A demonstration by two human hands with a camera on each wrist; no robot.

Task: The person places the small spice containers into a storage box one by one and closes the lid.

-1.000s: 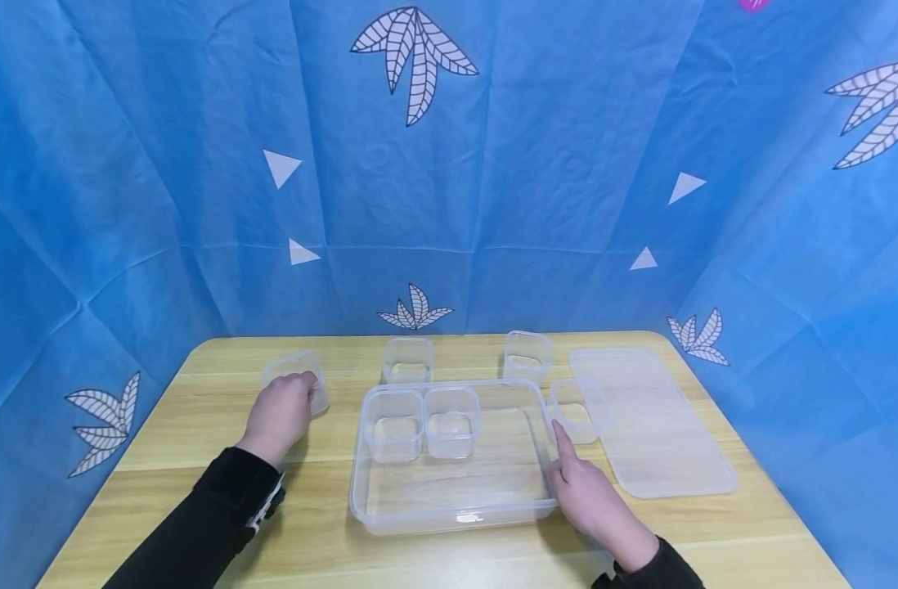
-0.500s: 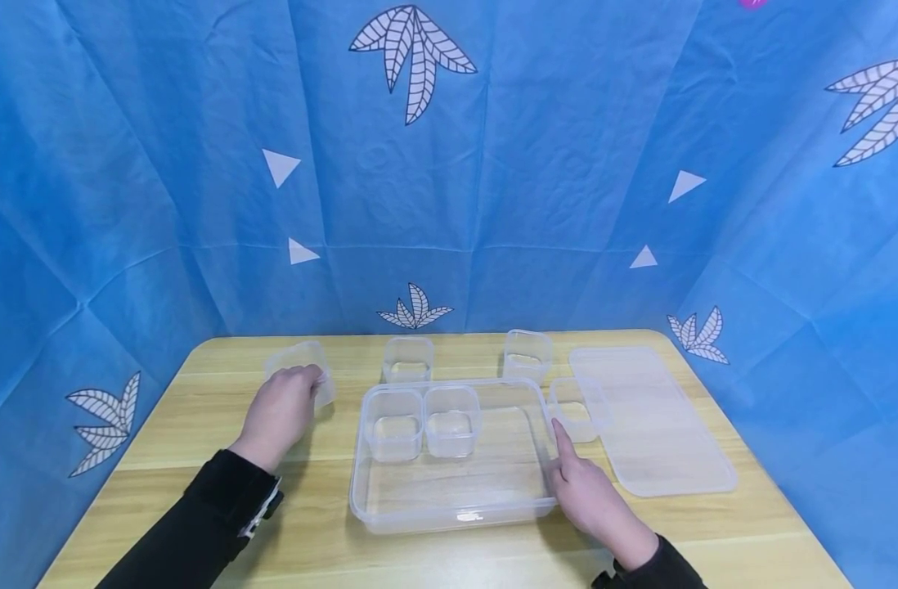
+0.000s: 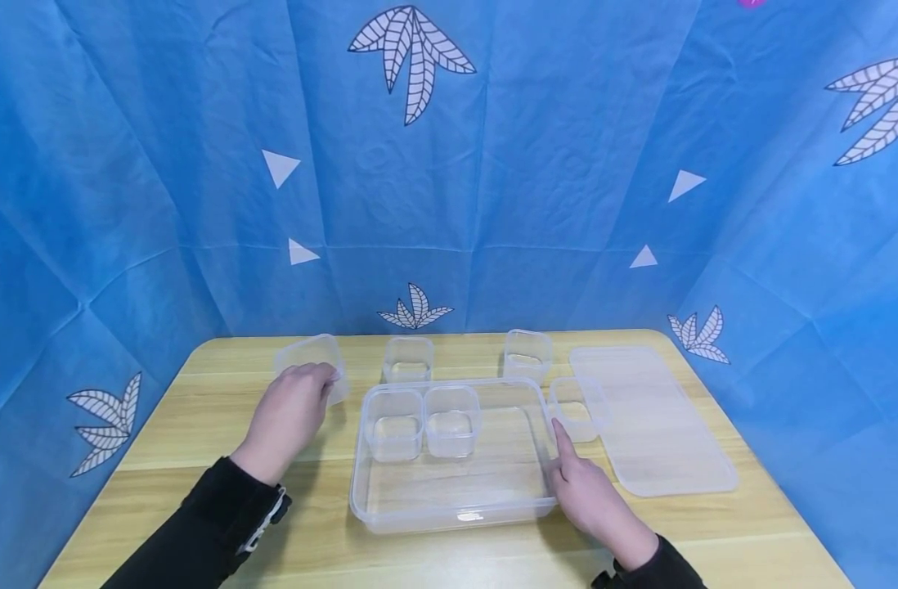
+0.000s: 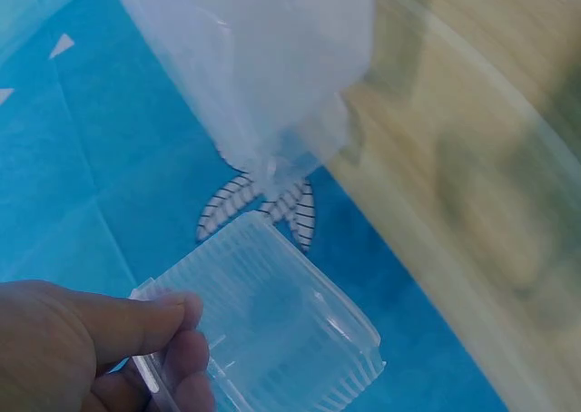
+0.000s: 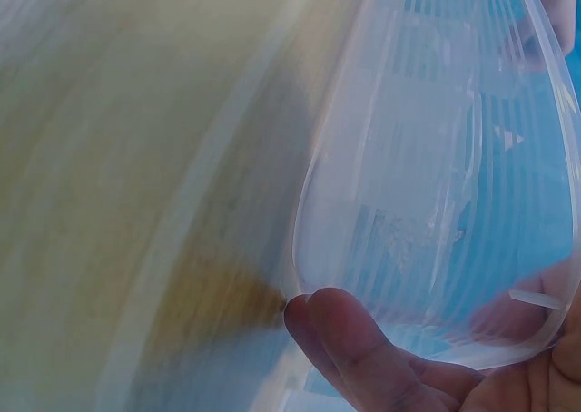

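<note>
My left hand (image 3: pixel 287 417) pinches a small clear plastic container (image 3: pixel 312 350) by its rim, left of the large box. In the left wrist view, thumb and fingers grip one edge of that ribbed container (image 4: pixel 281 312), which looks tilted. My right hand (image 3: pixel 592 499) holds the right side of a large clear rectangular box (image 3: pixel 449 520), its index finger lying along the rim. In the right wrist view, curled fingers (image 5: pixel 354 339) lie against the box wall (image 5: pixel 399 140). Two small containers, one (image 3: pixel 393 433) beside another (image 3: pixel 451 429), stand in the box's left back part.
Behind the box stand two small clear containers, one (image 3: pixel 408 360) at left and another (image 3: pixel 527 357) at right. A further container (image 3: pixel 572 413) stands at the box's right side, beside a flat translucent lid (image 3: pixel 662 433). A blue curtain (image 3: pixel 567 164) surrounds the wooden table (image 3: pixel 434 564).
The left hand has moved slightly right and away from me with the small container, which has risen and tilted. The right hand and the large box have stayed put.
</note>
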